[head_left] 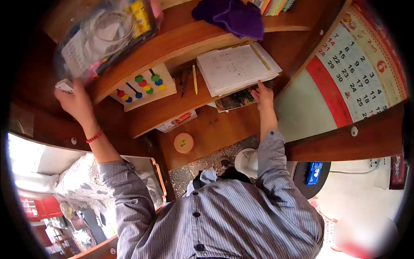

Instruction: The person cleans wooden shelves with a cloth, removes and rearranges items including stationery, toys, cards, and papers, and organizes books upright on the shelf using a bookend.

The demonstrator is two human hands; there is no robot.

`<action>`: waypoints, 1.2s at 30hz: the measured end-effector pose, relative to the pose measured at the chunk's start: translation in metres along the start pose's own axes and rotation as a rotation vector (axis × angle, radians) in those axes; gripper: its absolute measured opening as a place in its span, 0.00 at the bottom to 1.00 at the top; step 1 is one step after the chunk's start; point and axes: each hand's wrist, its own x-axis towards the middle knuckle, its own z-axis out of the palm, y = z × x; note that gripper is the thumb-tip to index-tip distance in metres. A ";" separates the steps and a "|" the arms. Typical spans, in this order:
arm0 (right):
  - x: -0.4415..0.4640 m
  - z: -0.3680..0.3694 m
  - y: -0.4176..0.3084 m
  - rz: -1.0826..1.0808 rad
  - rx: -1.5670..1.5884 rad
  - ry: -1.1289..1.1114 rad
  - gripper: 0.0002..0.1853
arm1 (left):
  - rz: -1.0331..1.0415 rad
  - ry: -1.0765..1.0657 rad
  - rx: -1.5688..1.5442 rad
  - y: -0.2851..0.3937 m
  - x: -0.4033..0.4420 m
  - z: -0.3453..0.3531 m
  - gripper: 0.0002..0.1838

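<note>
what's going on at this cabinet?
Someone is at a wooden cabinet with both hands up at it. Their left hand holds a small white object, near a clear plastic bag of mixed items. Their right hand is at the front edge of a paper stack on a shelf; can't tell whether it grips anything. A yellow pen or pencil and a bead frame sit left of the papers.
</note>
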 end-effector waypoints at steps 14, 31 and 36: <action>-0.032 0.050 -0.003 -1.063 -1.070 0.637 0.27 | 0.012 0.049 0.043 0.012 0.001 0.002 0.21; -0.046 0.215 0.056 -1.003 -1.551 -0.616 0.15 | -0.022 0.061 -0.010 0.019 -0.002 -0.001 0.20; -0.032 0.207 0.059 -0.979 -1.521 -0.639 0.21 | -0.027 0.041 -0.005 0.020 -0.001 -0.002 0.20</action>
